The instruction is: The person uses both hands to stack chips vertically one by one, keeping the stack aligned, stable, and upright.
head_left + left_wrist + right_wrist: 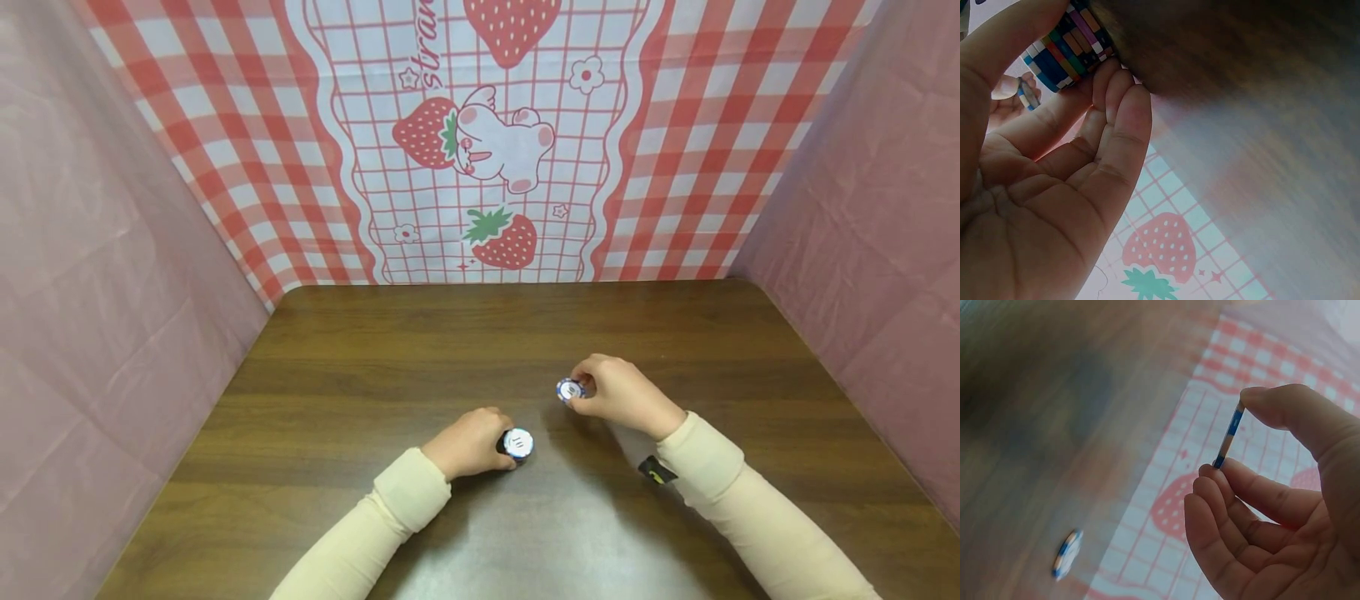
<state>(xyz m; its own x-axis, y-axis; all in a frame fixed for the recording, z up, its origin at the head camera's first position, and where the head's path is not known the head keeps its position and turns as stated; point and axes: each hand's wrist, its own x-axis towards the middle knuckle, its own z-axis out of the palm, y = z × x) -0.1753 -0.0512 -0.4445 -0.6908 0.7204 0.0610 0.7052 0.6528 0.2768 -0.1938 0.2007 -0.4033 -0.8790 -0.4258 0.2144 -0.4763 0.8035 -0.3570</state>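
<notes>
My left hand (501,447) grips a short stack of poker chips (518,443) standing on the dark wooden table (360,367). The top chip is white with a blue rim. In the left wrist view the stack (1066,47) shows many-coloured striped edges between thumb and fingers (1119,94). My right hand (583,390) holds a single blue and white chip (571,389) a little above the table, to the right of and beyond the stack. In the right wrist view this chip (1229,436) is edge-on, pinched between thumb and fingertips (1210,478).
A strawberry-print checked cloth (495,150) hangs behind the table, with pink sheets (97,275) on both sides. A small black and yellow object (656,471) sits by my right sleeve. A blurred blue and white chip (1066,553) shows low in the right wrist view.
</notes>
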